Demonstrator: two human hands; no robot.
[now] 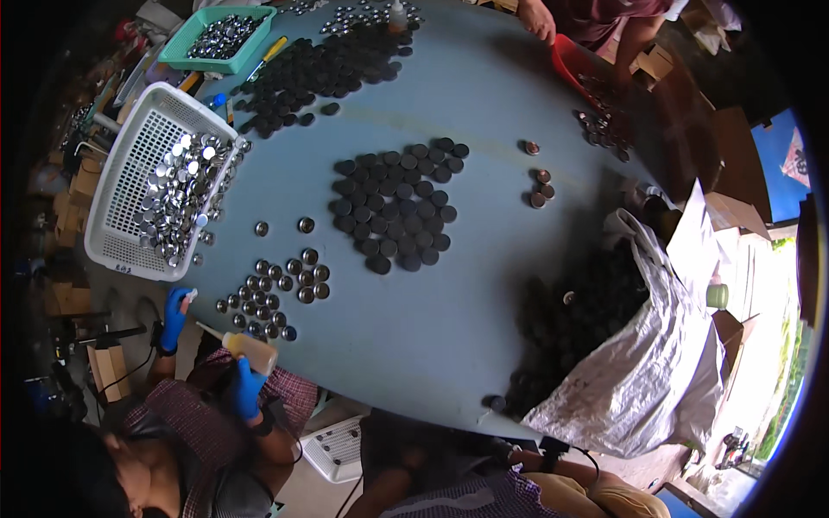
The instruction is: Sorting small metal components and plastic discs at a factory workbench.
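Note:
At the lower edge, below the table rim, my right forearm [553,462] with a black wrist strap reaches leftward into shadow. My left forearm [384,492] is dark beside my lap. The fingers of both hands are lost in the darkness, so what they hold cannot be made out. Nearest on the table [414,345] are a pile of black round caps [570,319] spilling from a silvery woven sack [639,345] and a single black cap [496,403] at the near edge. A cluster of black discs [397,203] lies mid-table.
At left, a blue-gloved co-worker holds a glue bottle [250,350] beside silver metal cups [268,298]. A white basket [108,207] holds shiny metal caps; a green basket [207,65] stands behind it. Far right, another person's hand [537,19] grips a red scoop [574,73].

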